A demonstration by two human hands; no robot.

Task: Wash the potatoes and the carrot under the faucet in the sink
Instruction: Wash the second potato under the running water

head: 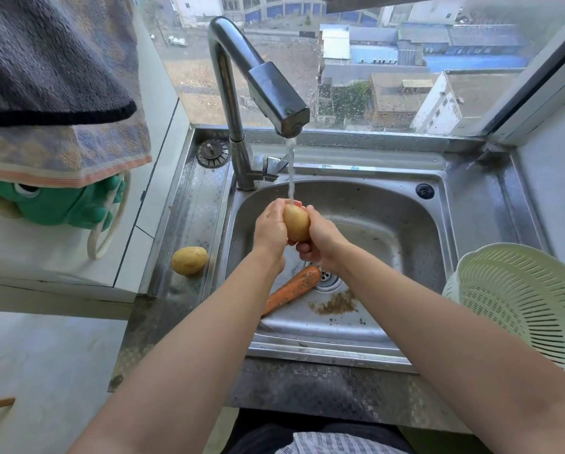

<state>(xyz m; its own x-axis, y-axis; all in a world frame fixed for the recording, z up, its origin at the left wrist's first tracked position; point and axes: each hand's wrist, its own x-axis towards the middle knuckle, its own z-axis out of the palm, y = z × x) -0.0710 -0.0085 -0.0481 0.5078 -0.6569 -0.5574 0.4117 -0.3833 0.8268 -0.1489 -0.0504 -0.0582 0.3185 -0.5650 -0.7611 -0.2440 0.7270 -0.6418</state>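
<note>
- While a thin stream of water (290,172) falls from the bent chrome faucet (258,83), the left hand (269,227) and the right hand (320,239) are closed together round a smooth yellow-skinned potato (296,223). They hold it over the basin of the stainless steel sink (389,217), with its upper end right under the stream.
- The left hand's fingers wrap one flank, and the right hand cups the other flank and the underside.
- By its look, that potato is firm, dense and fairly weighty, and its wet skin is likely slippery. A wrap round the broad middle, as here, seems safer than a fingertip pinch at the ends.
- A second yellow potato (189,260) lies on the sink's left ledge, outside the basin.
- A long orange carrot (292,287), stiff-looking and flecked with soil, lies on the basin floor with its thick end at the drain. The thick half looks the best place to grasp it.
- A pale green slotted plastic colander (520,303) sits at the right.
</note>
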